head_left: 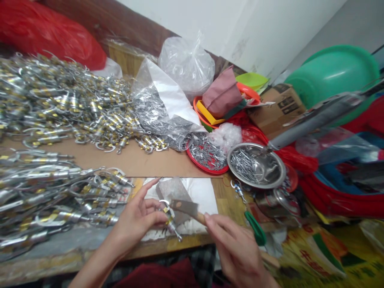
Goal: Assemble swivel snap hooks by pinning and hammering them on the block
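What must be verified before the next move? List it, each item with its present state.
Silver-and-yellow metal fitting pinched in the left hand: ok.
Dark metal hammer with a wooden handle gripped in the right hand: ok.
Left fingers clear of the hammer's head: not ok, they look close in this view.
Fitting seated firmly on the rough grey block: cannot tell.
Shiny steel bowl of pins apart from both hands: ok.

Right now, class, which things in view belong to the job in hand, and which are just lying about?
Likely in the job:
metal fitting in the left hand
wooden-handled tool in the right hand
grey block
heaped fittings

Apparently just lying about:
green tub
cardboard box
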Demonstrator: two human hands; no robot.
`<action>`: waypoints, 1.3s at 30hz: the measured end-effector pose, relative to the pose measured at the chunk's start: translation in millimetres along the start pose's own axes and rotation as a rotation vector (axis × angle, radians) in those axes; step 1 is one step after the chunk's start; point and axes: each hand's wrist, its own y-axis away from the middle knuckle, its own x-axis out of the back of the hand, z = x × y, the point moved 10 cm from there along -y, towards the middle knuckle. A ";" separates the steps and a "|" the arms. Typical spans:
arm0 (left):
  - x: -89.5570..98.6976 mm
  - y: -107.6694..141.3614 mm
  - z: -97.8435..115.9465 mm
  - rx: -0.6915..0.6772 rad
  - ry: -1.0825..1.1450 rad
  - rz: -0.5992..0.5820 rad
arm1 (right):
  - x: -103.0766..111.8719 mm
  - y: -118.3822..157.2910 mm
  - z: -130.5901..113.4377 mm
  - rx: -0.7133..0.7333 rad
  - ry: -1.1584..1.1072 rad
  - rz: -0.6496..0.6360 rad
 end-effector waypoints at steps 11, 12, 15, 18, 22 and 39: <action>13.1 4.4 8.7 -0.112 -0.335 0.108 | -28.9 -9.7 122.2 -0.414 -0.084 0.087; 15.0 5.3 13.1 -0.154 -0.389 0.136 | -31.4 -13.3 129.8 -0.413 -0.058 0.064; 14.5 8.9 29.2 -0.310 -0.482 0.183 | -19.4 -33.0 150.5 -0.436 0.032 0.097; 6.0 13.0 40.8 -0.436 -0.556 0.177 | -7.2 -64.3 174.3 -0.496 0.131 0.093; -5.8 19.1 47.6 -0.513 -0.670 0.149 | -14.1 -101.6 204.6 -0.593 0.194 -0.010; -5.1 17.0 41.2 -0.447 -0.719 0.205 | -21.4 -67.6 15.4 -0.068 -0.713 0.225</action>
